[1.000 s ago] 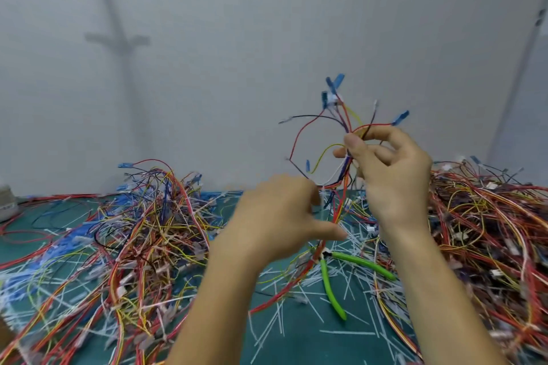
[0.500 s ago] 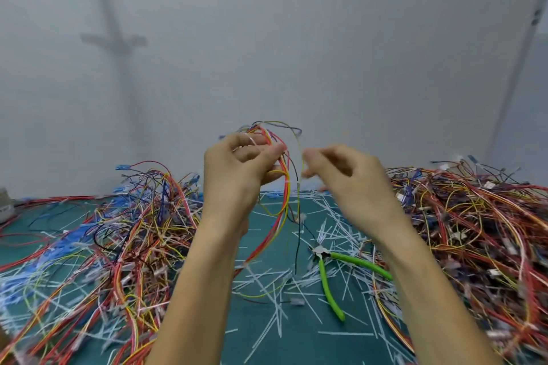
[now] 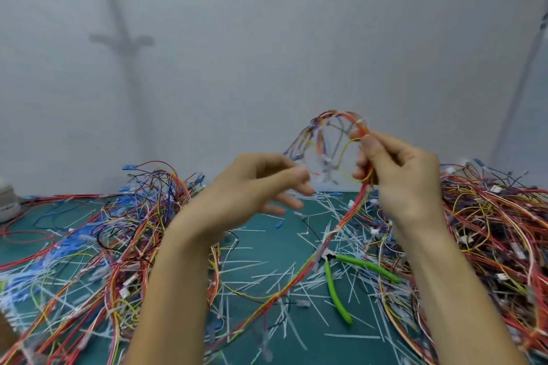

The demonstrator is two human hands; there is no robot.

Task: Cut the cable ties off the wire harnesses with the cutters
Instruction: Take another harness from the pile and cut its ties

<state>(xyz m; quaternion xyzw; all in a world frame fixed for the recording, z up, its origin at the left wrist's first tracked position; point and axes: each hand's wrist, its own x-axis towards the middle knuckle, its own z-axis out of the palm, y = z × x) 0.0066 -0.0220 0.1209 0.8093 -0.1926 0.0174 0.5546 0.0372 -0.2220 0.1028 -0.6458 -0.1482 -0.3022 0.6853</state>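
My right hand (image 3: 397,175) pinches a wire harness (image 3: 332,127) of red, orange and yellow wires, raised in front of the wall. The harness arches up and left from the fingers, and one end trails down to the mat. White cable ties sit on the arch. My left hand (image 3: 255,187) hovers just left of the arch, blurred, fingers loosely spread and holding nothing. The green-handled cutters (image 3: 338,293) lie on the green mat (image 3: 261,246) below my right hand, untouched.
A big tangle of harnesses (image 3: 498,234) is heaped at the right. Another pile (image 3: 112,240) spreads over the left of the mat. Cut white tie pieces (image 3: 267,275) litter the middle. A grey wall stands close behind.
The harness held in my left hand half a second ago is gone from it. My right hand now holds a harness higher and further right, and my left hand has opened beside it.
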